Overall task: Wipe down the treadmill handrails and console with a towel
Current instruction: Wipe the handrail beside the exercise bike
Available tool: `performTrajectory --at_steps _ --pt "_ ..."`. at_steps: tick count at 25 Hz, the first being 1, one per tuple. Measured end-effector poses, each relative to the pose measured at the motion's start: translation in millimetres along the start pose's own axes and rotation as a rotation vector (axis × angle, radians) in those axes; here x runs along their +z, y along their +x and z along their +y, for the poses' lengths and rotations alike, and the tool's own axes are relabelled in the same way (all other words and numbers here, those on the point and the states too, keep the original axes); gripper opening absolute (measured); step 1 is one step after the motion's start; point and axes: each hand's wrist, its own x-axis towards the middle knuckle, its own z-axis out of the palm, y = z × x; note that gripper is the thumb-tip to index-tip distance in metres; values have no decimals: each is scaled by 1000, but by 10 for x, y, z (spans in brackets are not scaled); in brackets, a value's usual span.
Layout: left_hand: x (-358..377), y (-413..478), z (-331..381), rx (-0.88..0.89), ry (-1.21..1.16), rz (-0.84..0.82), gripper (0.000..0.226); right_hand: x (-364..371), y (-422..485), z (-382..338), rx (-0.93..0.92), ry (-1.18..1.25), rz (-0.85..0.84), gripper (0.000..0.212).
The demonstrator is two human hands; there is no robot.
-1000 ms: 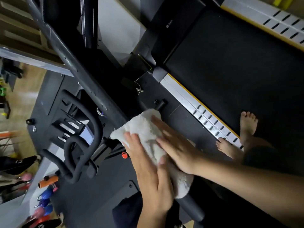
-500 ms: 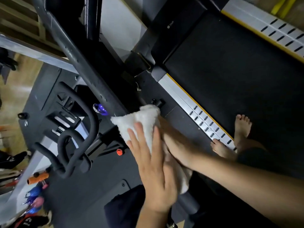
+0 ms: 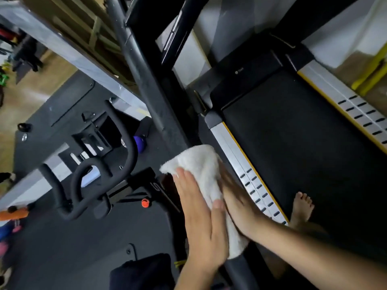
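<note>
A white towel (image 3: pixel 199 164) is wrapped over the dark grey treadmill handrail (image 3: pixel 146 84), which runs diagonally from the top centre down to the bottom. My left hand (image 3: pixel 201 216) presses the towel's left side with straight fingers, its thumb lying on top. On the towel's right side my right hand (image 3: pixel 236 206) presses flat, blurred by motion. The rail shows again below the towel (image 3: pixel 236 271). A black panel (image 3: pixel 167 28) near the top edge may be the console.
The black treadmill belt (image 3: pixel 293 143) lies to the right, edged by silver side rails (image 3: pixel 230 143). My bare foot (image 3: pixel 301 208) stands on the belt. To the left is an exercise bike's black handlebar (image 3: pixel 125 155) with an orange knob (image 3: pixel 145 203) on a dark floor mat.
Both hands slid the towel a little up the handrail. My right hand moved from the towel's top to its right side, and the view shifted.
</note>
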Motion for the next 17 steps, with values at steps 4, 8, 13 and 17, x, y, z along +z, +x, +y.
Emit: performTrajectory --at_steps 4,8,13,17 --pt "-29 151 -144 38 122 -22 67 -50 212 64 56 30 37 49" --pt "-24 560 -105 -8 190 28 63 -6 487 -336 -10 14 33 27" --pt "63 -299 -108 -145 -365 63 65 148 -199 -230 -7 -168 80 51" --pt "-6 172 -246 -310 -479 73 73 140 316 -404 -76 -566 85 67"
